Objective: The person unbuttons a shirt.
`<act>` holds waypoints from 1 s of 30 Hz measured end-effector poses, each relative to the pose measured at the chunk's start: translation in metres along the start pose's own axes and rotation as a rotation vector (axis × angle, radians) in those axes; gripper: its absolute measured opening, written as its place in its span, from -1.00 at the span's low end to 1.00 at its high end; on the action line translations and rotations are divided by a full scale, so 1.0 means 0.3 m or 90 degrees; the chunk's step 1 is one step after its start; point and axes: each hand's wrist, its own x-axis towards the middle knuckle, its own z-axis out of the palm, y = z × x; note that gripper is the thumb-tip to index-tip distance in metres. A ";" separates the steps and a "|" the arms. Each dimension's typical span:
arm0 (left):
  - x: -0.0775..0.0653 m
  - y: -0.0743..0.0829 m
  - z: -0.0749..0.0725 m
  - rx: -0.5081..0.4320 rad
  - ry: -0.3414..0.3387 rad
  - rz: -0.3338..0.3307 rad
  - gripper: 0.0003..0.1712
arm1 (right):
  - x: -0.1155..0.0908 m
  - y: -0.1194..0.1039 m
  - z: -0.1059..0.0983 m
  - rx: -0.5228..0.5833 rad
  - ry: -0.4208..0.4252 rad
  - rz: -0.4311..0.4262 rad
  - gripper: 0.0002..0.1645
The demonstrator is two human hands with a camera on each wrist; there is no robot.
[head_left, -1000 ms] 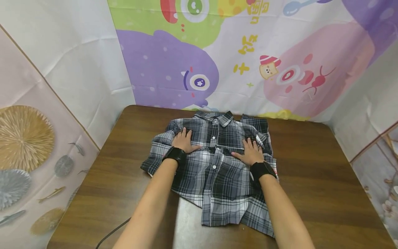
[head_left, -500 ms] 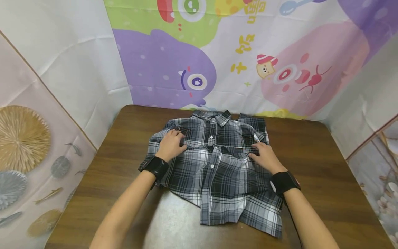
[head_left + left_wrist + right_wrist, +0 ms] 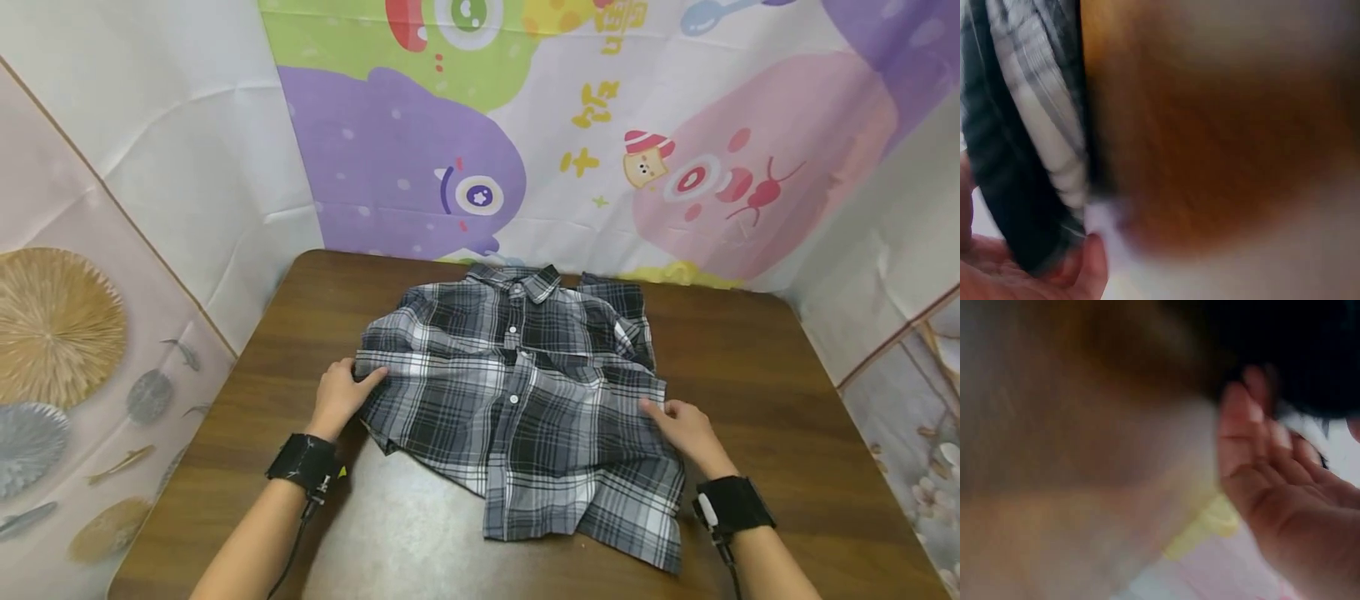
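A grey, black and white plaid shirt [image 3: 450, 408] lies front up in the head view, its collar [image 3: 517, 282] toward the far edge and its lower part folded up across the chest. At the left end of the fold my left hand [image 3: 341, 396] pinches the cloth, thumb on top and fingers at the edge. My right hand [image 3: 688, 429] holds the right edge the same way, its fingers partly hidden by cloth. The left wrist view shows the plaid fabric [image 3: 1041, 112] between thumb and fingers; in the right wrist view, blurred, fingers [image 3: 1241, 437] lie against dark cloth.
The brown wooden table [image 3: 750, 400] extends around the shirt. A cartoon-printed cloth [image 3: 420, 158] hangs behind its far edge, and patterned panels stand at both sides. Each wrist wears a black band [image 3: 303, 462] with a cable.
Both hands have left the shirt's chest, where they rested flat, and moved outward and nearer to me, onto the fold's side edges. The fold's left end now lies straighter.
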 end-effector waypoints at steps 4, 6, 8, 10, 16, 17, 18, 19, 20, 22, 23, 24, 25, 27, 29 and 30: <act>0.004 -0.013 -0.024 -0.064 0.016 -0.019 -0.51 | 0.001 0.004 0.012 0.134 0.013 -0.023 -0.60; 0.009 -0.006 -0.033 -0.106 0.012 -0.034 -0.56 | 0.004 -0.007 0.014 0.219 -0.011 -0.022 -0.60; 0.014 0.003 -0.040 -0.157 -0.007 -0.055 -0.56 | 0.006 -0.019 0.014 0.307 -0.060 -0.017 -0.48; 0.019 0.010 -0.045 -0.196 -0.043 -0.077 -0.47 | 0.006 -0.031 0.014 0.378 -0.120 -0.014 -0.33; 0.031 0.011 -0.046 -0.221 -0.143 -0.117 -0.31 | -0.001 -0.046 0.030 0.493 -0.254 -0.009 -0.09; 0.031 0.010 -0.047 -0.220 -0.149 -0.107 -0.36 | -0.004 -0.047 0.032 0.493 -0.264 -0.011 -0.07; 0.032 0.009 -0.049 -0.224 -0.155 -0.096 -0.41 | -0.007 -0.048 0.034 0.492 -0.275 -0.014 -0.06; 0.032 0.008 -0.052 -0.233 -0.162 -0.084 -0.47 | -0.012 -0.048 0.034 0.490 -0.285 -0.016 -0.06; 0.031 0.005 -0.057 -0.245 -0.171 -0.074 -0.51 | -0.017 -0.048 0.032 0.488 -0.288 -0.014 -0.06; 0.029 -0.002 -0.074 -0.284 -0.193 -0.062 -0.50 | -0.029 -0.047 0.023 0.482 -0.286 -0.010 -0.10; 0.027 -0.007 -0.085 -0.306 -0.208 -0.062 -0.48 | -0.036 -0.045 0.016 0.479 -0.282 -0.008 -0.11; 0.026 -0.013 -0.097 -0.326 -0.226 -0.069 -0.45 | -0.043 -0.042 0.009 0.482 -0.280 -0.005 -0.13; 0.023 -0.017 -0.110 -0.340 -0.245 -0.076 -0.42 | -0.050 -0.035 -0.002 0.484 -0.279 0.000 -0.14; 0.014 -0.024 -0.136 -0.356 -0.287 -0.091 -0.36 | -0.061 -0.017 -0.022 0.481 -0.283 0.011 -0.18; 0.004 -0.033 -0.155 -0.328 -0.326 -0.093 -0.28 | -0.068 0.005 -0.036 0.465 -0.296 0.023 -0.23; -0.002 -0.036 -0.161 -0.303 -0.344 -0.091 -0.25 | -0.070 0.016 -0.039 0.450 -0.307 0.026 -0.26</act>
